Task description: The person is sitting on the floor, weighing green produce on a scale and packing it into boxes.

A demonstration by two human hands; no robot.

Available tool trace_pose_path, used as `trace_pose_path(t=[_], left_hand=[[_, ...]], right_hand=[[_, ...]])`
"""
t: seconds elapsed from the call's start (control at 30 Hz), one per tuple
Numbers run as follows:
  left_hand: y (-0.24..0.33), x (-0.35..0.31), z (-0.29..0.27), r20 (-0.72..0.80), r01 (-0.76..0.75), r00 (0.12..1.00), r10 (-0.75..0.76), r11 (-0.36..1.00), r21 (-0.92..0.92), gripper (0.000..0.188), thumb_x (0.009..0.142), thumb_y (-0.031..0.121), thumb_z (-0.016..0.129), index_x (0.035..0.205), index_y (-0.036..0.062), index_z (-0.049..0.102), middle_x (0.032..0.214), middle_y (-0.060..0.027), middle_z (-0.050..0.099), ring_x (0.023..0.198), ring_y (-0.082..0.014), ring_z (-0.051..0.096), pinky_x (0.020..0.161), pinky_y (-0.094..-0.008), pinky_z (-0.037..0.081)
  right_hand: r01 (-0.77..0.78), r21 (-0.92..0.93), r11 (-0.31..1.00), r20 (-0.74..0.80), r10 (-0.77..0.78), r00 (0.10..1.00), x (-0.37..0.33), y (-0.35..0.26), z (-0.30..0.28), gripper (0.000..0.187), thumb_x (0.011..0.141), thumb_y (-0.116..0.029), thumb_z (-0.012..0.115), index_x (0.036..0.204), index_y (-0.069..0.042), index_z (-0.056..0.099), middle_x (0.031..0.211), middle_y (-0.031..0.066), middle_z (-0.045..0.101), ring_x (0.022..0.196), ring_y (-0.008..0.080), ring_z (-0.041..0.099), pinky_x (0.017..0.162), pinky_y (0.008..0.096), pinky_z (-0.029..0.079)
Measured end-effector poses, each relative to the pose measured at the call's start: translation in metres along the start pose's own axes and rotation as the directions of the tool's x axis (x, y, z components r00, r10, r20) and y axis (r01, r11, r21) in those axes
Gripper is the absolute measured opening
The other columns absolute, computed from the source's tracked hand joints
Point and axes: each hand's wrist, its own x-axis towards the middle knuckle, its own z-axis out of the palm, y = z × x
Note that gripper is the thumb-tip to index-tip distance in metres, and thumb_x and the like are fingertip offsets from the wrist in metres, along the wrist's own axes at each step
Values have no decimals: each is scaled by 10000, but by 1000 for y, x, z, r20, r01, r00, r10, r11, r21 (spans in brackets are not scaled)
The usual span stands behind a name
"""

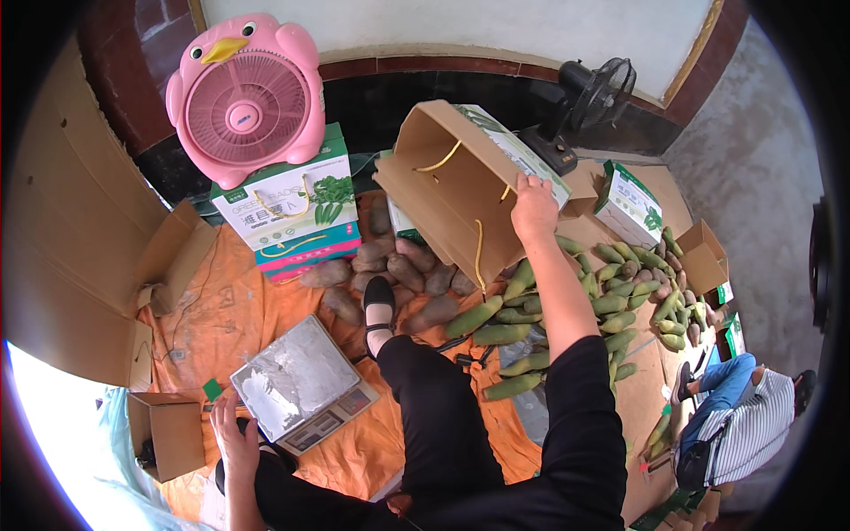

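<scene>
My right hand (536, 208) grips the upper edge of an open cardboard box (456, 199), brown inside with yellow cord handles. The box is tilted, its open side facing me, raised near the heap of green radishes (611, 292). My left hand (235, 442) holds nothing; its fingers are stretched out beside my left shoe. It is nearest to a digital scale (301, 380) with a worn silver platform, lying on the orange sheet (235, 292). Long reddish-brown tubers (412, 265) lie beyond my right foot, below the box.
A pink penguin-shaped fan (243, 115) stands on stacked gift boxes (288, 199). Behind the raised box is a black fan (584, 97). Large cardboard (75, 203) and a small open carton (168, 434) stand at left. Another person (744, 420) in a striped top is at far right.
</scene>
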Motion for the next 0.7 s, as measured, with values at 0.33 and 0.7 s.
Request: trace_pose_path(t=[0.33,0.7], left_hand=[[2,-4,-13,-78,3,997,-12,993,-115,500,676,-13,609,1165,9,507,1129,-174,511,1098,-344,449,968,-423,341],[190,-43,-112,-287,-701,708,645,591,-400,386,650,47,717,1003,1,570,976,-149,623,933,-351,611,795,-412,502]], right_hand=[[-200,670,715,-54,316,947,-55,32,-51,228,826,-65,533,1039,-2,583,916,135,607,848,304,558,748,394,439],[92,971,219,-153,281,947,-122,-146,-137,314,826,2,517,1140,9,531,1108,180,538,1058,318,494,936,371,361]])
